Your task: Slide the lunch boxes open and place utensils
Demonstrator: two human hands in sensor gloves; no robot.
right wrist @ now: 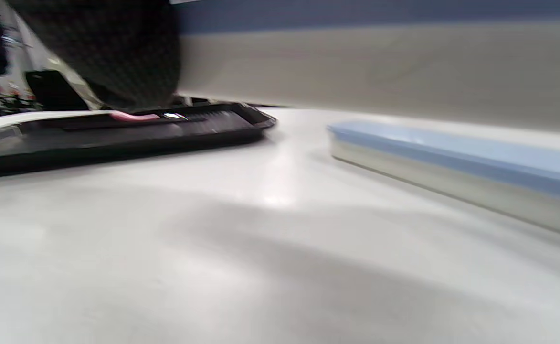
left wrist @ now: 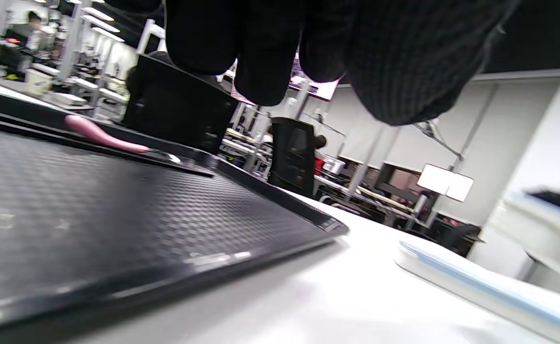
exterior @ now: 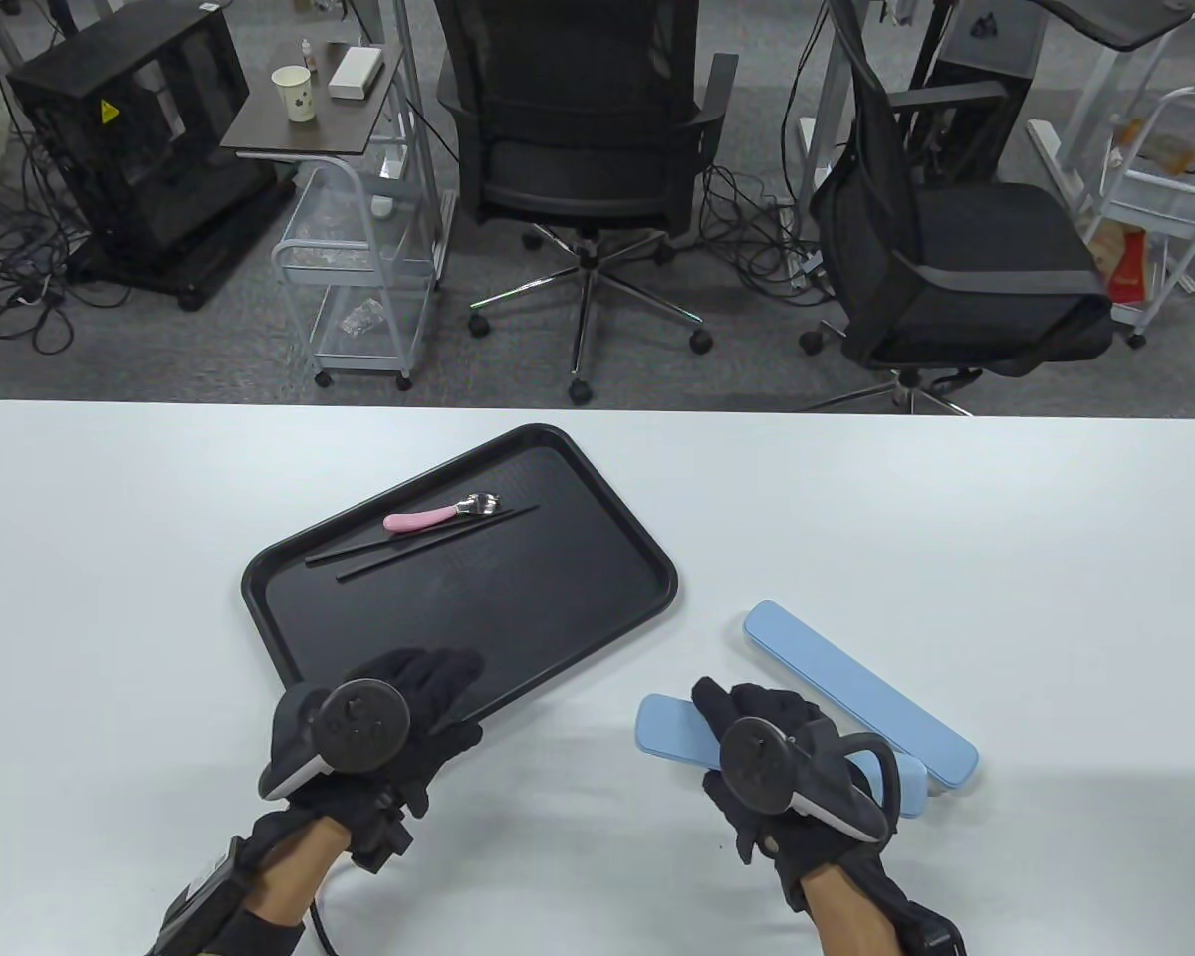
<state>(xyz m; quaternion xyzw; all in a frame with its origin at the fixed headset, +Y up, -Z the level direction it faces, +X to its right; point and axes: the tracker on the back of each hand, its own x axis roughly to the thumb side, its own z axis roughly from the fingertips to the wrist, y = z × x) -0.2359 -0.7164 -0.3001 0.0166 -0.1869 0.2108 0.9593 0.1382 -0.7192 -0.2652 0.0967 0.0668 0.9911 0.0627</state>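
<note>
A black tray (exterior: 518, 617) lies left of centre on the white table. On its far part lie a pink-handled spoon (exterior: 428, 517) and black chopsticks (exterior: 423, 544). Two long light-blue lunch boxes lie to the right. The far box (exterior: 856, 687) lies free, lid shut. My right hand (exterior: 757, 732) lies over the near box (exterior: 669, 732) and grips it; its far side fills the top of the right wrist view (right wrist: 380, 62). My left hand (exterior: 428, 687) is open and empty, fingers stretched over the tray's near edge. The spoon also shows in the left wrist view (left wrist: 103, 136).
The table's far edge runs across the middle of the table view. Two office chairs (exterior: 597, 149) and a wire cart (exterior: 358, 269) stand on the floor beyond it. White table surface (exterior: 1056, 558) lies right of the boxes and left of the tray.
</note>
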